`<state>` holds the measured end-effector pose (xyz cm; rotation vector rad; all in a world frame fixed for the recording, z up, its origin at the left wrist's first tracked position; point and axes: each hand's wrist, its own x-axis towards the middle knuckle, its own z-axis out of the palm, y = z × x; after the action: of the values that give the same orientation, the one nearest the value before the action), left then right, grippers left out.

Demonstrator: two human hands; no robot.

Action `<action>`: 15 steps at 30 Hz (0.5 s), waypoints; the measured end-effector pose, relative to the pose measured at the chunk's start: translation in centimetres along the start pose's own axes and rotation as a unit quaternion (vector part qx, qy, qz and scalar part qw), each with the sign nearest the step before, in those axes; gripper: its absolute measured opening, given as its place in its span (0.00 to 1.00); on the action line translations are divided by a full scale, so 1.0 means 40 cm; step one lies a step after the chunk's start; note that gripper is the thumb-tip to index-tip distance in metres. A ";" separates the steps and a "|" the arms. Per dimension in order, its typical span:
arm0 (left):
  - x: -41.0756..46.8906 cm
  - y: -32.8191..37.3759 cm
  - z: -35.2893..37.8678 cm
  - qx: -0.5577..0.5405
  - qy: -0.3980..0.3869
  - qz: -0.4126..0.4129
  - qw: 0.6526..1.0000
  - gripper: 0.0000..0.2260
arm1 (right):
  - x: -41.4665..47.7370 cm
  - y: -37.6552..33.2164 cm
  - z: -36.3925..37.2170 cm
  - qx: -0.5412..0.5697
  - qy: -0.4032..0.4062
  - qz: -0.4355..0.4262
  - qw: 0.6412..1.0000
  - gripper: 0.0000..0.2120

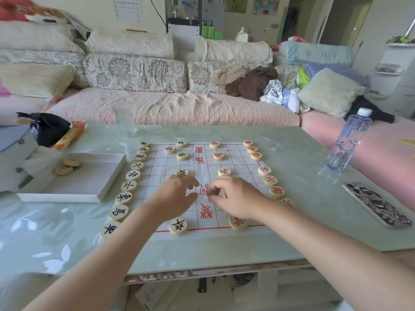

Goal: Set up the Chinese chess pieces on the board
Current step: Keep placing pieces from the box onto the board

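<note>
The white cloth board (pixel 238 158) with red lines lies in the middle of the table. A row of black-lettered pieces (pixel 119 212) runs down its left edge, and a row of red-lettered pieces (pixel 277 191) runs down its right edge. Several more pieces stand on inner points, among them a black one (pixel 178 226) and a red one (pixel 237 222) near the front. My left hand (pixel 177 196) hovers over the left centre with its fingers spread. My right hand (pixel 233 198) is over the right centre, thumb and fingers curled together. Whatever lies under it is hidden.
A white box tray (pixel 89 176) at the left holds two loose pieces (pixel 64 169). Behind it are a black bag (pixel 48 129) and a drinking glass (pixel 124 119). A water bottle (pixel 347 140) and a phone (pixel 377 204) sit at the right. A sofa stands beyond the table.
</note>
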<state>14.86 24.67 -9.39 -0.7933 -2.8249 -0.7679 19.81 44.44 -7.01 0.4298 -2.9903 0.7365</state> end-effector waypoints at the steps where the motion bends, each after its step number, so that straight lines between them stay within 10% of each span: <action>1: 0.001 -0.024 -0.023 0.005 0.004 -0.015 1.000 0.12 | 0.022 -0.020 0.009 0.012 -0.001 -0.001 1.000 0.07; 15: -0.080 -0.494 -0.287 0.110 0.078 -0.253 0.958 0.19 | 0.437 -0.333 0.177 0.039 -0.030 -0.022 0.999 0.06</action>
<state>7.08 2.94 -8.92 0.0320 -2.9171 -0.5162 6.87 25.37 -5.59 0.5290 -3.0053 0.8526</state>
